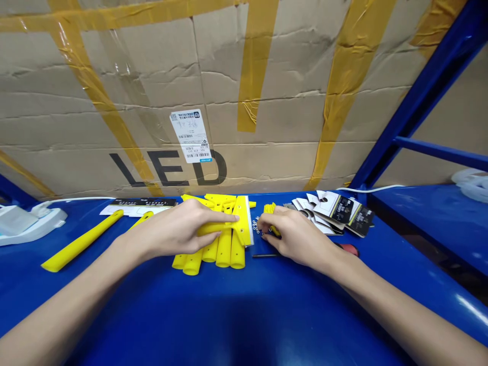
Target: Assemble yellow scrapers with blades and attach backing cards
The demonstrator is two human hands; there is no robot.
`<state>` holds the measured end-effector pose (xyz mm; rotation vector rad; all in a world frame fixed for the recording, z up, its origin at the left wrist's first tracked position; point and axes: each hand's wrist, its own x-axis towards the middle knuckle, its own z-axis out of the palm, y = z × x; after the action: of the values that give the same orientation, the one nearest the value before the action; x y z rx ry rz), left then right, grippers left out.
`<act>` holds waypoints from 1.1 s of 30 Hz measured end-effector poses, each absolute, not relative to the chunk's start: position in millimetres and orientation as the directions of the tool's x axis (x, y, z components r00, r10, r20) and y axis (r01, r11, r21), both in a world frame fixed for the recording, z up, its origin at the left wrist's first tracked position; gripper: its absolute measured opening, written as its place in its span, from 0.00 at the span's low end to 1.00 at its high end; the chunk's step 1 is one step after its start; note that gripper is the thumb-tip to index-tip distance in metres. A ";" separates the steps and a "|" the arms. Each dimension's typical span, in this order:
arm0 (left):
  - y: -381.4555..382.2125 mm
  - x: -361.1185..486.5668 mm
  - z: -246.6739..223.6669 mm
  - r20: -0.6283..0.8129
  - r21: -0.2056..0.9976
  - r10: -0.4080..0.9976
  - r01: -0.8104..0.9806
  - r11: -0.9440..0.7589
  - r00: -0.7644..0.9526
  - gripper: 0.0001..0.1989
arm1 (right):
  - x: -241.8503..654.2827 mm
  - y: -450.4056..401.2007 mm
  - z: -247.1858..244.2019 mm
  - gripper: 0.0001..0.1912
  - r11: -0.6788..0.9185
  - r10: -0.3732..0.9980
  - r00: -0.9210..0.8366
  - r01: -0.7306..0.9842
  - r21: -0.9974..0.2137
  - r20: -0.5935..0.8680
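Note:
My left hand (183, 229) is wrapped round the handle of a yellow scraper (241, 221), its index finger stretched along it towards the wide head. A pale strip runs down the head's right edge, and small holes or screws show in its face. Several yellow scraper handles (231, 249) lie in a pile beneath. My right hand (290, 231) is just right of the head, fingertips pinched at a scatter of small metal screws or nuts (256, 223). What is between those fingertips is hidden. Small yellow pieces (269, 208) lie behind and under the right fingers.
A screwdriver with a dark shaft (264, 255) and red handle (349, 249) lies under my right wrist. Printed cards (335, 211) are to the right, more packaging (133, 205) at the left. A loose yellow handle (82, 244) and white power strip (36, 226) lie left. A taped carton (229, 91) stands behind.

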<state>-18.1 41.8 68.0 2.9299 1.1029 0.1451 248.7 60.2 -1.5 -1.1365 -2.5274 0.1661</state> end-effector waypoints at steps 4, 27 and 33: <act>41.0 -13.7 67.5 0.087 0.038 0.653 0.653 -0.756 0.752 0.20 | 248.9 60.7 -2.5 0.06 0.679 0.733 -0.621 0.696 -0.233 0.278; 31.2 1.4 62.4 0.034 0.133 0.587 0.578 -0.805 0.809 0.21 | 242.7 48.8 5.8 0.11 0.832 0.495 -0.551 0.524 -0.183 0.672; 35.0 -4.8 62.1 0.084 0.085 0.605 0.599 -0.796 0.792 0.20 | 246.4 47.6 7.3 0.10 0.847 0.460 -0.608 0.518 -0.116 0.647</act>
<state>-4.8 35.0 62.1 2.9227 0.9823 0.1645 246.4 47.6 7.3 -0.7080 -2.3222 -0.1081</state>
